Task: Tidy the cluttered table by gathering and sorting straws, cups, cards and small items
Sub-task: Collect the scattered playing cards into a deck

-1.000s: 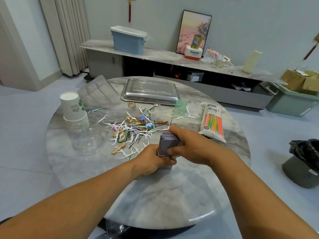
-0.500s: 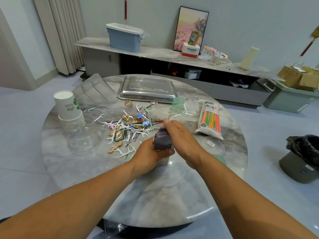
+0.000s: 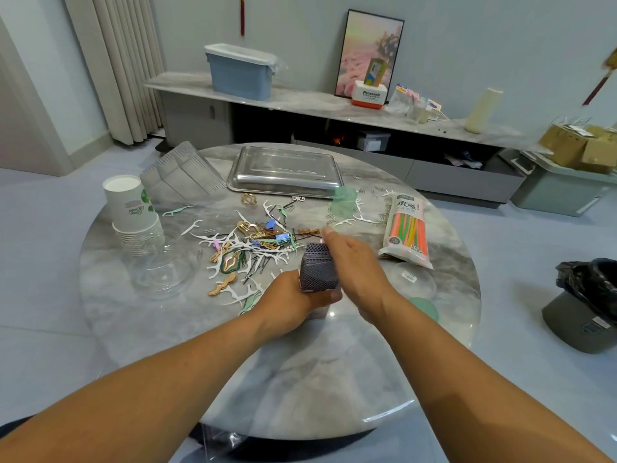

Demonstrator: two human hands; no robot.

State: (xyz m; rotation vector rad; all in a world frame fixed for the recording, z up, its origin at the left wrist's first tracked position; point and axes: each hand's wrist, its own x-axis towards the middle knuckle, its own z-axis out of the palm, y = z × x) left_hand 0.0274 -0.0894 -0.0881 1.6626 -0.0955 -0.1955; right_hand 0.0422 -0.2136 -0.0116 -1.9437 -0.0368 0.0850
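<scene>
Right hand (image 3: pixel 354 265) slid forward, flat on card deck (image 3: pixel 318 271); left hand (image 3: pixel 293 300) grips deck. Box (image 3: pixel 370 94) reads "Panasonic".

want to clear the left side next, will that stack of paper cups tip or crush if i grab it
The stack of paper cups stands upside down on its wide rims, so it probably won't tip. Thin paper suggests it's light and may dent under a hard squeeze. Nested cups may slide apart if lifted by the top one.
</scene>
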